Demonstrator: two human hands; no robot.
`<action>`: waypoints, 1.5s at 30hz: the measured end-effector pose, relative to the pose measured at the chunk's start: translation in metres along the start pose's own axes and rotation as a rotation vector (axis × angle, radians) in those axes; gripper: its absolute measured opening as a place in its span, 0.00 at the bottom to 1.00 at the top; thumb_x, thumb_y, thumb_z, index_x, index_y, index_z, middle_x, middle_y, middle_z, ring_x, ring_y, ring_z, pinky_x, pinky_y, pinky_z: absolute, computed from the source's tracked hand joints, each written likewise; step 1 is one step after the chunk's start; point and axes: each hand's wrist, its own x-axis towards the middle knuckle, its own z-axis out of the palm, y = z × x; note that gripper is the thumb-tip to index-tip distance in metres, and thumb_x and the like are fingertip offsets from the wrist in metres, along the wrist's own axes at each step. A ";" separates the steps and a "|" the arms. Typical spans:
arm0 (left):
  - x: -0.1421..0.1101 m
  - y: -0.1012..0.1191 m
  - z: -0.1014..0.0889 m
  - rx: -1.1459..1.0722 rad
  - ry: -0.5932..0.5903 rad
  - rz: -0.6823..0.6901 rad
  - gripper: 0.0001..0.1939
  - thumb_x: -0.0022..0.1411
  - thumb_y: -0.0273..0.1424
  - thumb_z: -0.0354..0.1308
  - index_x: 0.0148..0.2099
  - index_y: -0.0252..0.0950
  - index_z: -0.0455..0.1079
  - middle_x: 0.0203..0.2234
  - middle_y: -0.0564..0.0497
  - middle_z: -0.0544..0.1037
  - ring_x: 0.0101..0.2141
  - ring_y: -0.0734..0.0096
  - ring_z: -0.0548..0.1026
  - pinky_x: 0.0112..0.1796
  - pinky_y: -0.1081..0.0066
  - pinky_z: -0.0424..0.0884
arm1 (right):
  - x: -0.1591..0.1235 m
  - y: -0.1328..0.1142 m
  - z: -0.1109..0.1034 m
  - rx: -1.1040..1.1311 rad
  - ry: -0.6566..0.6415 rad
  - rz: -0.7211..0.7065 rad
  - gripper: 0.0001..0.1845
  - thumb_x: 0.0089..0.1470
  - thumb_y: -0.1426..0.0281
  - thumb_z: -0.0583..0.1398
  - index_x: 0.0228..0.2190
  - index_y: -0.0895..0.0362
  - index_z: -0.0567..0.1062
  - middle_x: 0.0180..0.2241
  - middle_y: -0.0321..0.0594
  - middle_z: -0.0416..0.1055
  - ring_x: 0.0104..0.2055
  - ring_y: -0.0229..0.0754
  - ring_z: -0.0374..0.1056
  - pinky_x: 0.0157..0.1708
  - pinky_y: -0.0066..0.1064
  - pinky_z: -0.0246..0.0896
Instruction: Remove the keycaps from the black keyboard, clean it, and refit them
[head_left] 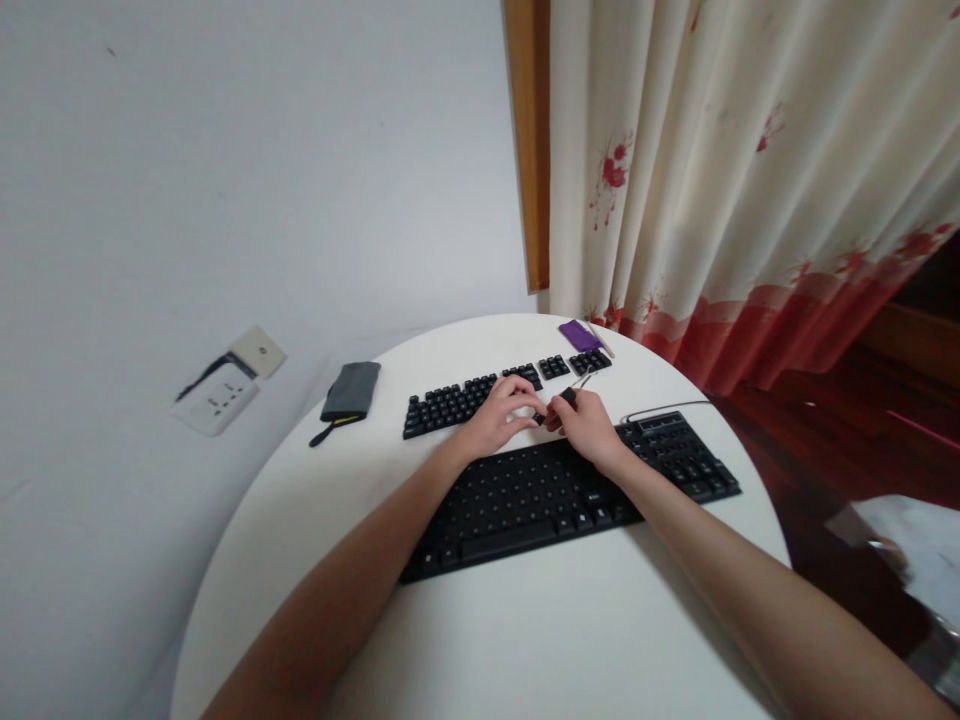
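Note:
My left hand [501, 415] pinches a small black keycap [538, 419] between thumb and fingertips. Close beside it, my right hand [589, 430] is closed around a keycap puller [570, 395] with a black handle, its thin wires pointing up and away. The right fingertips come very near the keycap; whether they touch it I cannot tell. Below both hands lies a black keyboard [510, 500]; much of its main block shows bare key stems, while the space bar and the bottom-row keys are in place. Behind the hands, loose black keycaps [450, 402] lie in keyboard order.
Everything lies on a round white table [300, 560]. A grey pouch [351, 390] is at the back left, a purple cloth [580, 335] at the back right. The keyboard's cable [667, 408] runs off the right edge. A wall socket [217, 398] and curtain [675, 180] stand close by.

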 end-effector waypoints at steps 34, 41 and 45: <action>-0.003 -0.011 0.011 0.500 0.150 -0.424 0.08 0.55 0.35 0.69 0.39 0.44 0.77 0.50 0.48 0.68 0.53 0.52 0.62 0.52 0.53 0.60 | 0.002 -0.001 -0.005 -0.003 0.127 -0.144 0.13 0.57 0.66 0.56 0.24 0.58 0.74 0.25 0.43 0.78 0.28 0.42 0.74 0.32 0.30 0.65; -0.002 -0.010 0.011 0.517 0.171 -0.439 0.14 0.54 0.34 0.68 0.43 0.43 0.74 0.49 0.48 0.69 0.51 0.53 0.63 0.51 0.55 0.61 | 0.004 -0.002 -0.005 0.011 0.119 -0.142 0.13 0.57 0.65 0.56 0.24 0.58 0.74 0.25 0.44 0.78 0.28 0.43 0.74 0.32 0.30 0.65; -0.002 -0.010 0.012 0.535 0.175 -0.434 0.17 0.54 0.33 0.68 0.47 0.43 0.72 0.48 0.48 0.69 0.51 0.54 0.63 0.51 0.56 0.61 | 0.004 -0.001 -0.006 0.002 0.110 -0.140 0.14 0.57 0.66 0.55 0.24 0.58 0.74 0.25 0.44 0.78 0.28 0.42 0.74 0.32 0.30 0.65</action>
